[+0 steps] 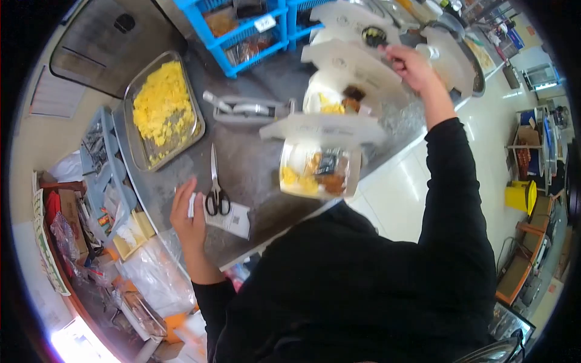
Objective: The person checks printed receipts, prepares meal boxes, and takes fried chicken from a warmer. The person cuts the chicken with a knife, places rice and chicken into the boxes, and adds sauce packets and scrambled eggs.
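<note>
My right hand (411, 68) reaches over the open takeaway boxes at the back right, its fingers pinched near a small round dark item (374, 36) in the farthest box; what they hold is too small to tell. My left hand (189, 212) is by the counter's left edge, beside black-handled scissors (216, 196) and a printed paper (233, 221). Something small and white shows at its fingers. The nearest box (321, 172) holds yellow food, brown food and a dark packet. Behind it, another box (333, 100) holds yellow and brown food.
A glass tray (196, 130) of yellow food stands at the left. Between it and the boxes lies a grey holder (251, 110) with utensils. Blue crates (227, 66) stand at the back. Crumpled clear plastic (405, 118) lies by the counter's right edge.
</note>
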Action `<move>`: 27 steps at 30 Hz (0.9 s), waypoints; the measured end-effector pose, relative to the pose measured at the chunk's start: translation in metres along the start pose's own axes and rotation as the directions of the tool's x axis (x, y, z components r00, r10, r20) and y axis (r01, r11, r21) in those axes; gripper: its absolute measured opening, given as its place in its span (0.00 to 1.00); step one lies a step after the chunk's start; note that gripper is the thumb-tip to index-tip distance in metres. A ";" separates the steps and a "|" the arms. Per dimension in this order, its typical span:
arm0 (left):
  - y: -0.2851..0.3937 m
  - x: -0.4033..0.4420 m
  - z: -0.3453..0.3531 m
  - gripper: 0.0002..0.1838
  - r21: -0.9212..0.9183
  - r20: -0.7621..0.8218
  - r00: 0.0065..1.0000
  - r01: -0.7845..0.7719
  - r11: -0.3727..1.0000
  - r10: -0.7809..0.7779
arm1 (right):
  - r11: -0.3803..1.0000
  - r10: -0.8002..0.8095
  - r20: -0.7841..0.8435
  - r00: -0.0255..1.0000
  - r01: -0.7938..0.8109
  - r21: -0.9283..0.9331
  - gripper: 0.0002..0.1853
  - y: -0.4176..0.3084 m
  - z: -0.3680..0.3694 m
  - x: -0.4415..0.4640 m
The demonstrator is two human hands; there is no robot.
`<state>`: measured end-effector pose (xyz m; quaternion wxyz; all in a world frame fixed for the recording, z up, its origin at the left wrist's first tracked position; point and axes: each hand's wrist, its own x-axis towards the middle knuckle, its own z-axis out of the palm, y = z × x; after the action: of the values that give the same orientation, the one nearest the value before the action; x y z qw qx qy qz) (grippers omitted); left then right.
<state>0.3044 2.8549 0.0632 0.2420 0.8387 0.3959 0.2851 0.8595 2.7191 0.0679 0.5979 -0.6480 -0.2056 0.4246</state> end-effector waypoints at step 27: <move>-0.111 -0.095 -0.079 0.15 -0.046 -0.125 0.988 0.086 0.995 -0.091 | -0.010 -0.185 0.693 0.696 0.704 -0.710 0.11 0.084 0.518 0.045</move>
<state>0.1434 2.8556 0.0225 0.2458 0.7954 0.4414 0.3348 0.4517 3.0485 0.0131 0.0923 -0.6565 -0.7430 0.0922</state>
